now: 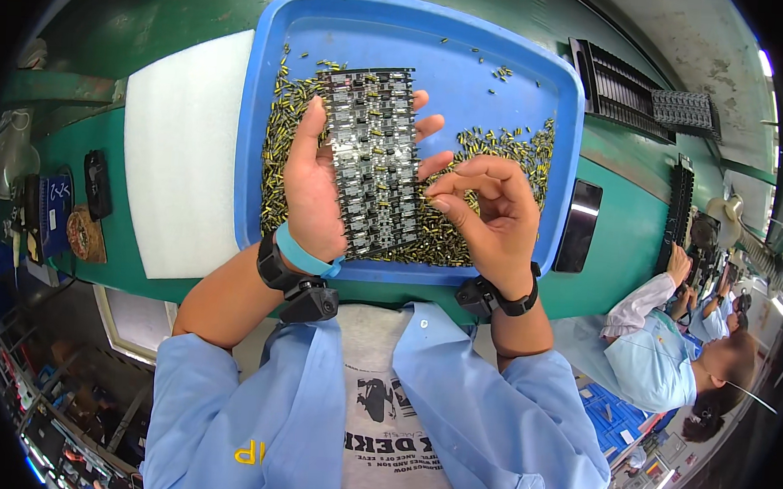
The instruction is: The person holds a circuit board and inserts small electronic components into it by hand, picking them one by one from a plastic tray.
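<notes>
A panel of circuit boards (374,155), dense with small parts in rows, rests upright in my left hand (310,200). The thumb lies along its left edge and the fingertips show past its right edge. My right hand (501,224) is beside the panel's right edge, thumb and index finger pinched on a tiny piece that looks like a capacitor, largely hidden by the fingertips. Below both hands is a blue plastic tray (402,37), with many small black-and-yellow capacitors (494,148) heaped at its left, bottom and right.
On the green bench (86,153), a white foam sheet (188,163) lies left of the tray and a black phone (579,226) right of it. A black slotted rack (621,93) with more boards (686,114) stands far right. A co-worker (651,360) sits at the right.
</notes>
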A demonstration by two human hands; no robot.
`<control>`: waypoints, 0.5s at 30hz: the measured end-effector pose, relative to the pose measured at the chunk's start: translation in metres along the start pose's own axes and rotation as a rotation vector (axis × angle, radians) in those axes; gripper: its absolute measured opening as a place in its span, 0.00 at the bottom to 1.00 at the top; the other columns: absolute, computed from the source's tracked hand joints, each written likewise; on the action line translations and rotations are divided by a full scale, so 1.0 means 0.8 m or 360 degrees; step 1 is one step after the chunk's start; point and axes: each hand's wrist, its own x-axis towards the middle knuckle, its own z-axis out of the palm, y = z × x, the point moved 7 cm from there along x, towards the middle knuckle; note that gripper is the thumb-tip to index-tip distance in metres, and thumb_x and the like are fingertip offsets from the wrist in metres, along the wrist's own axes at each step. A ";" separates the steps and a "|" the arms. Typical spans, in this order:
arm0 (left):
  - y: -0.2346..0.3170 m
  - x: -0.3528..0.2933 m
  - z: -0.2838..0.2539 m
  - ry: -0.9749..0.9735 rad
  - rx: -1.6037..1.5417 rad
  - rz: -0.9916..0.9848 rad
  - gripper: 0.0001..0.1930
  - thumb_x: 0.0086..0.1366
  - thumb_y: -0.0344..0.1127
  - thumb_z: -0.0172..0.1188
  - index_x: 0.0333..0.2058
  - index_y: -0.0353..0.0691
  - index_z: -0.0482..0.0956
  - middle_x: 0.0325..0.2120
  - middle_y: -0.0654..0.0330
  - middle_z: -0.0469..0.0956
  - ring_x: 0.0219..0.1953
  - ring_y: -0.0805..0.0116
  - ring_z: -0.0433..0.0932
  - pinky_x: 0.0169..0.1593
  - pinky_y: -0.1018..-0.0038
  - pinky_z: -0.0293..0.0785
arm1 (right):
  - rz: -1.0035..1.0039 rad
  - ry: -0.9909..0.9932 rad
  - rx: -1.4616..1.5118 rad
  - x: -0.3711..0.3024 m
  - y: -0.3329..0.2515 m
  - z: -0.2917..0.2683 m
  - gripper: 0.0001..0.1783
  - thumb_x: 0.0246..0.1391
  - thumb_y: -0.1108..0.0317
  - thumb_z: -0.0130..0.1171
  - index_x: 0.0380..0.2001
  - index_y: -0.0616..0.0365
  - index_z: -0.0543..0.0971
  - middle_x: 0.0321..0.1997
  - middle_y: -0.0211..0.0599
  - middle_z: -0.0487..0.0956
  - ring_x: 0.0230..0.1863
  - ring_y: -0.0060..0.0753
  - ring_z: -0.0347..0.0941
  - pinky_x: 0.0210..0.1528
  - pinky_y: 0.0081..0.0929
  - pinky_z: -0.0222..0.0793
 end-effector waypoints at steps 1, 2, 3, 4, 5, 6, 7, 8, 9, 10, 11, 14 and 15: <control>0.000 0.000 0.000 0.0000 0.0004 0.0006 0.40 0.82 0.65 0.36 0.72 0.34 0.66 0.68 0.45 0.71 0.69 0.47 0.72 0.70 0.42 0.75 | 0.0002 -0.0004 0.0004 0.000 0.000 0.002 0.24 0.61 0.87 0.67 0.56 0.63 0.72 0.44 0.45 0.86 0.49 0.34 0.86 0.54 0.28 0.81; -0.001 0.000 -0.001 0.0005 0.0005 0.0010 0.40 0.82 0.65 0.36 0.72 0.34 0.66 0.68 0.45 0.71 0.69 0.47 0.72 0.70 0.42 0.75 | -0.0013 -0.0004 -0.0010 -0.001 -0.001 0.003 0.23 0.60 0.87 0.68 0.55 0.63 0.72 0.44 0.45 0.86 0.49 0.35 0.86 0.53 0.29 0.81; -0.001 0.001 0.000 -0.0008 0.0022 0.0010 0.40 0.82 0.65 0.36 0.71 0.34 0.66 0.68 0.45 0.72 0.69 0.47 0.73 0.69 0.43 0.75 | -0.0027 -0.0003 -0.0025 -0.001 -0.002 0.005 0.23 0.60 0.87 0.68 0.55 0.63 0.72 0.43 0.45 0.86 0.48 0.35 0.86 0.53 0.30 0.81; -0.001 0.001 0.001 -0.0020 0.0038 0.0009 0.39 0.82 0.65 0.35 0.71 0.34 0.66 0.67 0.45 0.72 0.68 0.47 0.73 0.69 0.43 0.76 | -0.0040 -0.0003 -0.0040 -0.001 -0.003 0.006 0.23 0.60 0.88 0.68 0.54 0.63 0.73 0.42 0.45 0.86 0.48 0.36 0.86 0.53 0.31 0.81; -0.001 0.000 0.002 -0.0028 0.0057 0.0011 0.39 0.82 0.65 0.35 0.71 0.34 0.66 0.67 0.45 0.72 0.68 0.47 0.74 0.68 0.43 0.76 | -0.0036 -0.0007 -0.0031 -0.001 -0.005 0.009 0.23 0.60 0.88 0.68 0.54 0.63 0.73 0.42 0.45 0.86 0.48 0.36 0.86 0.53 0.31 0.81; -0.001 0.000 0.002 -0.0019 0.0059 0.0015 0.39 0.82 0.65 0.35 0.71 0.34 0.66 0.67 0.45 0.72 0.68 0.47 0.74 0.68 0.43 0.76 | -0.0150 -0.0069 -0.0175 -0.002 -0.014 0.016 0.22 0.58 0.87 0.70 0.52 0.62 0.74 0.42 0.43 0.87 0.47 0.36 0.86 0.51 0.31 0.80; -0.001 0.000 0.002 -0.0014 0.0118 0.0011 0.40 0.82 0.65 0.35 0.72 0.35 0.65 0.69 0.45 0.70 0.69 0.46 0.72 0.69 0.42 0.75 | -0.0264 -0.0132 -0.0318 -0.002 -0.022 0.024 0.21 0.57 0.86 0.71 0.50 0.61 0.76 0.41 0.41 0.87 0.45 0.37 0.85 0.50 0.32 0.79; -0.001 0.000 0.001 -0.0009 0.0176 0.0007 0.40 0.82 0.65 0.34 0.74 0.36 0.63 0.71 0.45 0.68 0.70 0.46 0.71 0.70 0.42 0.74 | -0.0379 -0.0193 -0.0461 -0.003 -0.031 0.031 0.20 0.55 0.85 0.73 0.47 0.59 0.78 0.40 0.40 0.87 0.44 0.37 0.85 0.48 0.32 0.78; -0.001 0.000 0.001 -0.0004 0.0234 0.0002 0.40 0.82 0.65 0.33 0.75 0.36 0.61 0.72 0.45 0.66 0.71 0.45 0.70 0.70 0.41 0.73 | -0.0374 -0.0195 -0.0455 -0.002 -0.034 0.035 0.20 0.55 0.85 0.73 0.47 0.59 0.78 0.40 0.40 0.87 0.44 0.37 0.85 0.48 0.32 0.78; -0.002 0.000 0.000 0.0000 0.0234 0.0002 0.40 0.82 0.65 0.33 0.75 0.36 0.61 0.72 0.45 0.66 0.71 0.45 0.70 0.70 0.41 0.73 | -0.0465 -0.0221 -0.0603 -0.001 -0.041 0.041 0.19 0.53 0.84 0.74 0.44 0.58 0.78 0.40 0.37 0.88 0.42 0.37 0.84 0.47 0.32 0.76; -0.001 0.001 -0.001 0.0003 0.0245 0.0011 0.40 0.82 0.65 0.33 0.75 0.36 0.61 0.72 0.45 0.66 0.71 0.45 0.70 0.70 0.41 0.74 | -0.0555 -0.0247 -0.0751 -0.001 -0.047 0.046 0.18 0.52 0.82 0.76 0.41 0.56 0.79 0.39 0.35 0.88 0.41 0.37 0.83 0.46 0.32 0.74; -0.001 0.001 -0.001 0.0010 0.0267 0.0033 0.40 0.82 0.65 0.33 0.75 0.35 0.61 0.72 0.44 0.66 0.71 0.45 0.70 0.70 0.41 0.74 | -0.0682 -0.0267 -0.0964 -0.003 -0.055 0.053 0.16 0.49 0.79 0.79 0.36 0.53 0.80 0.39 0.31 0.89 0.39 0.36 0.81 0.44 0.33 0.72; -0.001 0.001 0.000 0.0003 0.0230 0.0039 0.40 0.82 0.65 0.33 0.73 0.35 0.63 0.70 0.44 0.69 0.69 0.45 0.72 0.69 0.42 0.76 | -0.0718 -0.0255 -0.1032 -0.004 -0.057 0.054 0.16 0.49 0.78 0.79 0.34 0.52 0.80 0.40 0.29 0.89 0.39 0.35 0.81 0.44 0.33 0.70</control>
